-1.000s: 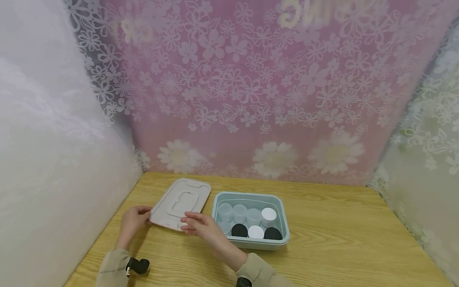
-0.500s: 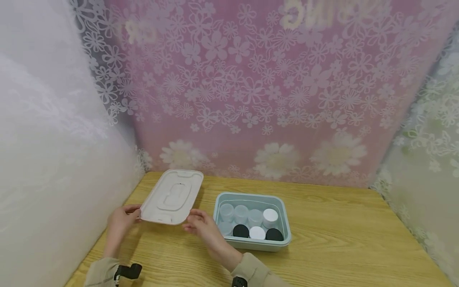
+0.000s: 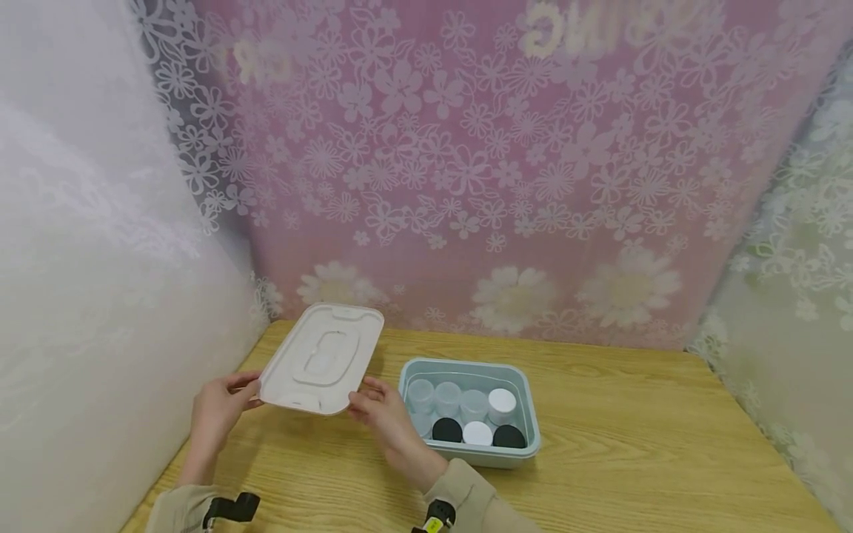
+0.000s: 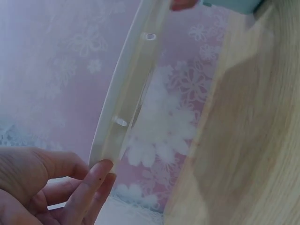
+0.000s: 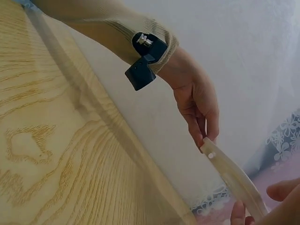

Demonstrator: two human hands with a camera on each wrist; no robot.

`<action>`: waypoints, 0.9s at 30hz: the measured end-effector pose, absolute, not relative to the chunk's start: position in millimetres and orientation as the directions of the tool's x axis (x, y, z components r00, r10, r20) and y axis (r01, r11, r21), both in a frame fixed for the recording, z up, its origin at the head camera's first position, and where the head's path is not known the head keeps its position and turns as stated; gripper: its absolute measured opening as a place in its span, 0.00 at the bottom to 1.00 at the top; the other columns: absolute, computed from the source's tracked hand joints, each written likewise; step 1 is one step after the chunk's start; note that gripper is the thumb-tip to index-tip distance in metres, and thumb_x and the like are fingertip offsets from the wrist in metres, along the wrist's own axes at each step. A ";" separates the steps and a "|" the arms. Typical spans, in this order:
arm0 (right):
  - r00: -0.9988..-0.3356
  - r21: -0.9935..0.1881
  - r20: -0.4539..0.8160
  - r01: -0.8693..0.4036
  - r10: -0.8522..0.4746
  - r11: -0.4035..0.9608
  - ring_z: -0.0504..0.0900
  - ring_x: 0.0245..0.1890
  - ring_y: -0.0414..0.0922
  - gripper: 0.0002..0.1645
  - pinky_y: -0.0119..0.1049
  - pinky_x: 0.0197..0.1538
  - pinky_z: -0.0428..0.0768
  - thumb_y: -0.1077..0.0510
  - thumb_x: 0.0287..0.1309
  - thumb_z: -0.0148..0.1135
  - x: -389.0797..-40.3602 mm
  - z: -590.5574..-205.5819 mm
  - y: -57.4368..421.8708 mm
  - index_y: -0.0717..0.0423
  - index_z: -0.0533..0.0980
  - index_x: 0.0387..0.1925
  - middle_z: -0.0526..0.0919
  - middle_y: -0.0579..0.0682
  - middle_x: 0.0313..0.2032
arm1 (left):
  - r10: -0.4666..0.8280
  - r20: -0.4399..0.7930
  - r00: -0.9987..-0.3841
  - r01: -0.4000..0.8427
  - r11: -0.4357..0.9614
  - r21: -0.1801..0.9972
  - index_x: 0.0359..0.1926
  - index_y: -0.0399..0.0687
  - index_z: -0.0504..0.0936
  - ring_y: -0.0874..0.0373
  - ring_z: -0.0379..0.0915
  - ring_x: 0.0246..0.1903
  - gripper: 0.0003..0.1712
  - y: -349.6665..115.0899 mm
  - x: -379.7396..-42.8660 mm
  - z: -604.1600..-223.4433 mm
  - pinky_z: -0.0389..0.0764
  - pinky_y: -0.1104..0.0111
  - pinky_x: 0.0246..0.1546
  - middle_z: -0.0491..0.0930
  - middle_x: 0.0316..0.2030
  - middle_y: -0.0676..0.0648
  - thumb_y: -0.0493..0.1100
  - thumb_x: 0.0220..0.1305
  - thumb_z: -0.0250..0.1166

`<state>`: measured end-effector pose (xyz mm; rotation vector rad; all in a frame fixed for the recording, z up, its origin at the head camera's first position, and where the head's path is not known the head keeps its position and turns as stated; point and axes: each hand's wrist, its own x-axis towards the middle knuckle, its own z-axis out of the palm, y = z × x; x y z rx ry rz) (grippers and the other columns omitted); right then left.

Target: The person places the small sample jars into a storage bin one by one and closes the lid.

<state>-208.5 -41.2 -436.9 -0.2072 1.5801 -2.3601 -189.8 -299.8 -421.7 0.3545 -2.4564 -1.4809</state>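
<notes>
A white rectangular lid (image 3: 326,354) with rounded corners is held up off the table, its far end raised. My left hand (image 3: 223,407) pinches its near left corner between thumb and fingers; the left wrist view shows this grip on the lid's edge (image 4: 110,117). At the near right corner, my right hand (image 3: 395,429) pinches the lid between thumb and fingers. Just right of that hand stands a pale blue plastic box (image 3: 480,454), uncovered. Inside are several small round containers: translucent ones (image 3: 447,398), white-topped ones (image 3: 502,402) and black-topped ones (image 3: 447,430).
Everything stands on a wood-grain table (image 3: 620,444). Behind it hangs a pink flowered curtain (image 3: 466,185). Pale sheets hang at the left (image 3: 100,281) and right sides. Each wrist carries a black strapped device (image 3: 233,508).
The lid has risen from the tabletop and tilted up, first shifting left, then slightly right. My right hand has moved from above the lid to grip its near right corner.
</notes>
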 end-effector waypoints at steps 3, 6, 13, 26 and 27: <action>-0.947 -0.911 -0.042 0.168 -0.319 -0.378 0.81 0.36 0.39 0.32 0.35 0.49 0.83 0.69 0.68 0.57 -210.2 -436.5 -37.7 0.77 0.58 0.68 0.79 0.56 0.46 | -0.326 0.095 -0.941 -0.064 0.445 0.893 0.59 0.23 0.78 0.73 0.80 0.26 0.21 -294.5 -188.8 -416.4 0.85 0.73 0.34 0.81 0.51 0.26 0.35 0.71 0.60; -0.941 -0.904 -0.042 0.179 -0.337 -0.387 0.82 0.35 0.40 0.34 0.38 0.51 0.84 0.68 0.69 0.57 -211.4 -434.7 -33.3 0.77 0.56 0.69 0.80 0.57 0.47 | -0.320 0.104 -0.942 -0.049 0.435 0.899 0.59 0.23 0.78 0.75 0.80 0.27 0.20 -290.7 -189.0 -413.2 0.86 0.73 0.35 0.80 0.53 0.26 0.34 0.71 0.60; -0.926 -0.908 -0.056 0.203 -0.374 -0.367 0.83 0.36 0.41 0.37 0.39 0.52 0.84 0.66 0.69 0.58 -213.9 -426.8 -20.4 0.76 0.55 0.72 0.82 0.60 0.50 | -0.293 0.118 -0.949 0.000 0.374 0.928 0.60 0.21 0.76 0.77 0.77 0.32 0.21 -283.0 -191.5 -409.7 0.85 0.74 0.37 0.77 0.57 0.25 0.34 0.72 0.60; -0.934 -0.908 -0.024 0.169 -0.356 -0.383 0.82 0.43 0.39 0.36 0.37 0.53 0.82 0.66 0.71 0.56 -217.2 -419.3 8.8 0.73 0.54 0.74 0.76 0.64 0.59 | -0.139 0.129 -0.982 0.103 0.180 0.978 0.66 0.25 0.70 0.71 0.79 0.45 0.33 -262.8 -205.9 -416.4 0.83 0.72 0.50 0.79 0.56 0.39 0.52 0.80 0.49; -0.937 -0.907 -0.026 0.168 -0.348 -0.385 0.82 0.43 0.39 0.36 0.37 0.54 0.81 0.66 0.71 0.55 -217.3 -418.6 11.1 0.72 0.55 0.74 0.77 0.62 0.59 | -0.123 0.118 -0.985 0.098 0.155 0.983 0.66 0.24 0.70 0.70 0.79 0.46 0.35 -258.5 -206.9 -417.7 0.82 0.72 0.50 0.79 0.56 0.40 0.54 0.81 0.47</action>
